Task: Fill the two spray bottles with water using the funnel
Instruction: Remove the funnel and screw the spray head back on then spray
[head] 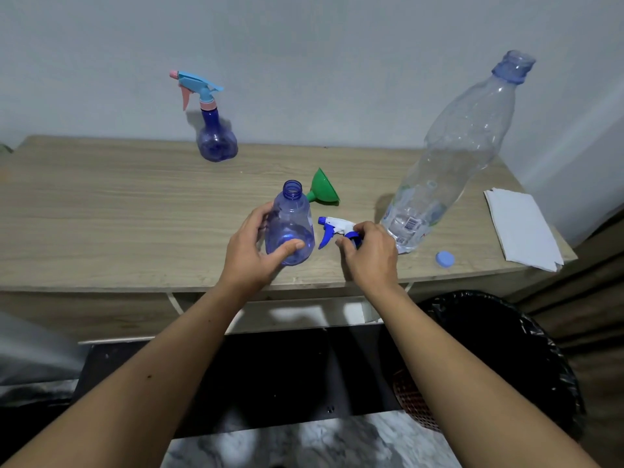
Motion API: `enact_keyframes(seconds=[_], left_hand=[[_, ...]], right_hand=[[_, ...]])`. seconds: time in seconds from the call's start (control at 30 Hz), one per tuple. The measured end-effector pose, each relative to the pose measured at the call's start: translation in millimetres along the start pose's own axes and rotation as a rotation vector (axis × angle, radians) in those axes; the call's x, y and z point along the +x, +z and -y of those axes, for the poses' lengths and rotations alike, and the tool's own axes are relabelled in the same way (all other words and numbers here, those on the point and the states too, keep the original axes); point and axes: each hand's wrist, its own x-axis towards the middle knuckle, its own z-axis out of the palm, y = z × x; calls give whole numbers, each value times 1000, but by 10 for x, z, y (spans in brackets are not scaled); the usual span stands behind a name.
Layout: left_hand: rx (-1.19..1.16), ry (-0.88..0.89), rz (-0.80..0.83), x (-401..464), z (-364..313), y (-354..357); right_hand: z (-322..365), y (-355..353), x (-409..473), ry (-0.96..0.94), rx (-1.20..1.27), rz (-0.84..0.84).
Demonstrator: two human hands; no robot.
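A wooden table (118, 211) stands against a pale grey wall (337, 45). White paper sheets (520, 228) lie stacked at the table's right end, one corner over the edge. Below to the right sits a bin (526, 359) lined with a black bag. A dark panel (270, 373) runs under the tabletop, above a marbled floor (304, 444).
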Motion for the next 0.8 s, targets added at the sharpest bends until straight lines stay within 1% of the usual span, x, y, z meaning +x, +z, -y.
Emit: enact_keyframes(seconds=[0.23,0.4,0.6,0.8], left_hand=[[-11,-16,-4,-2,-22,-7],[1,-29,9,3,2,-17],[3,-33,18,12,9,-12],[12,-45,34,18,24,-12]], right_hand=[[215,-154,39,4,168,-108],[488,-385,142,32,375,-146],[794,-650,177,29,662,-127],[1099,-849,214,-58,912,-96]])
